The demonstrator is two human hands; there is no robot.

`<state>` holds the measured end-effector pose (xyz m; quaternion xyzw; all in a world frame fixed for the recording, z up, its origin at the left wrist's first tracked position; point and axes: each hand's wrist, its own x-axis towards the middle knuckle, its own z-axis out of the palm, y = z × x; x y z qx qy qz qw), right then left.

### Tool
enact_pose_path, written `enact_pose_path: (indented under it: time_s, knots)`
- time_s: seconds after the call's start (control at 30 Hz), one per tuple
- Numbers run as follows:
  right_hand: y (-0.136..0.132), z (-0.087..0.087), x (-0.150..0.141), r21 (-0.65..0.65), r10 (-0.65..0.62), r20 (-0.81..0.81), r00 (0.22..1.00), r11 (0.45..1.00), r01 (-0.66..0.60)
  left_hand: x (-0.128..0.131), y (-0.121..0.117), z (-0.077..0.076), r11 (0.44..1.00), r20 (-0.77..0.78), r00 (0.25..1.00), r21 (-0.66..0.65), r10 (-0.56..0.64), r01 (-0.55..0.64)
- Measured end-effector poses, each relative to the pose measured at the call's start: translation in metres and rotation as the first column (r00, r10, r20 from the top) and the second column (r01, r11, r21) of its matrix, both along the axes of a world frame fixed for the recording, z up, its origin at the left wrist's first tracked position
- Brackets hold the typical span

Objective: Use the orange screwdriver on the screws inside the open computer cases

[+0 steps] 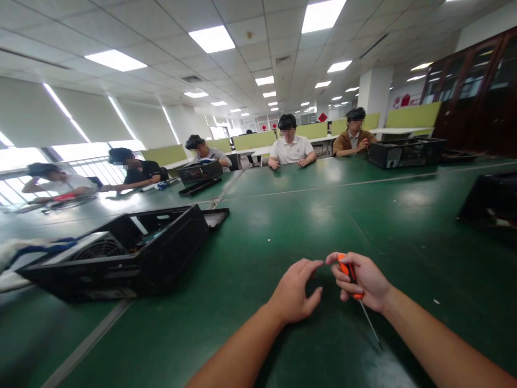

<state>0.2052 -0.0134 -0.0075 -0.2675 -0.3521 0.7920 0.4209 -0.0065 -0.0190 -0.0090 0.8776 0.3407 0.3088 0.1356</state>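
My right hand (pixel 365 277) is wrapped around the orange and black handle of a screwdriver (pixel 348 272). The thin metal shaft points down toward the green table (pixel 258 291), its tip close to the surface. Just to the left, my left hand (pixel 297 291) holds nothing, with thumb and fingers apart and bent. Its fingertips come near the right index finger; whether they touch is hard to make out. Left of my hands stands a black computer case (pixel 161 253) with its top side open, showing a fan grille (pixel 100 248) and parts inside.
A black panel (pixel 218 216) lies behind the near case. Other opened cases stand at the far right (pixel 406 153), right edge (pixel 490 202) and far left (pixel 201 171). Several people with headgear sit across the table. A small white scrap (pixel 436 302) lies right of my right forearm.
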Motion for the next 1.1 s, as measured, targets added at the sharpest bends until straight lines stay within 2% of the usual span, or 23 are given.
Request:
enact_pose_path:
  time_s: [0.03, 0.1, 0.23, 0.3, 0.4, 0.57, 0.73, 0.8, 0.87, 0.93, 1.0, 1.07, 1.1]
  knots:
    - [-0.001, -0.001, -0.001, 0.003, 0.009, -0.006, 1.000, 1.000, -0.009, 0.003, -0.002, -0.005, 0.997, -0.057, 0.995, -0.019, -0.080, 0.079]
    - [-0.004, 0.000, -0.004, 0.012, 0.021, -0.019, 1.000, 1.000, -0.021, 0.001, -0.005, -0.006, 0.991, -0.090, 0.988, -0.047, -0.128, 0.124]
    - [-0.012, 0.007, -0.008, 0.039, 0.046, -0.044, 0.998, 0.998, -0.044, -0.009, -0.006, 0.002, 0.989, 0.045, 0.996, -0.121, -0.082, 0.087]
    - [-0.017, 0.009, -0.011, 0.053, 0.096, -0.016, 0.995, 0.994, -0.095, -0.011, -0.007, 0.004, 0.985, 0.092, 0.992, -0.143, -0.089, 0.102]
    - [-0.023, 0.008, -0.014, 0.057, 0.172, 0.065, 0.983, 0.983, -0.176, -0.013, -0.008, 0.007, 0.978, 0.113, 0.989, -0.177, -0.093, 0.112]
    - [-0.027, 0.005, -0.020, 0.025, 0.214, 0.165, 0.963, 0.975, -0.221, -0.012, -0.009, 0.013, 0.964, 0.123, 0.981, -0.206, -0.148, 0.171]
    - [-0.029, 0.004, -0.028, 0.015, 0.264, 0.243, 0.933, 0.961, -0.276, -0.007, -0.012, 0.011, 0.952, 0.144, 0.977, -0.243, -0.155, 0.187]
    - [-0.029, 0.004, -0.028, 0.038, 0.242, 0.263, 0.934, 0.965, -0.261, -0.008, -0.010, 0.008, 0.948, 0.172, 0.979, -0.275, -0.113, 0.158]
    - [-0.027, 0.002, -0.026, 0.064, 0.193, 0.312, 0.930, 0.973, -0.223, -0.013, -0.005, 0.005, 0.939, 0.267, 0.964, -0.332, 0.002, 0.090]
    - [-0.023, -0.001, -0.024, 0.088, 0.136, 0.381, 0.914, 0.979, -0.182, -0.020, 0.002, 0.004, 0.914, 0.415, 0.892, -0.405, 0.179, 0.005]
    - [-0.019, -0.005, -0.022, 0.125, 0.070, 0.436, 0.897, 0.983, -0.137, -0.028, 0.010, 0.003, 0.891, 0.527, 0.781, -0.447, 0.334, -0.080]
    - [-0.014, -0.009, -0.021, 0.179, -0.012, 0.459, 0.888, 0.981, -0.079, -0.035, 0.017, 0.004, 0.879, 0.562, 0.716, -0.452, 0.414, -0.152]
    - [-0.012, -0.010, -0.020, 0.212, -0.065, 0.468, 0.881, 0.976, -0.040, -0.037, 0.019, 0.004, 0.875, 0.555, 0.713, -0.451, 0.429, -0.175]
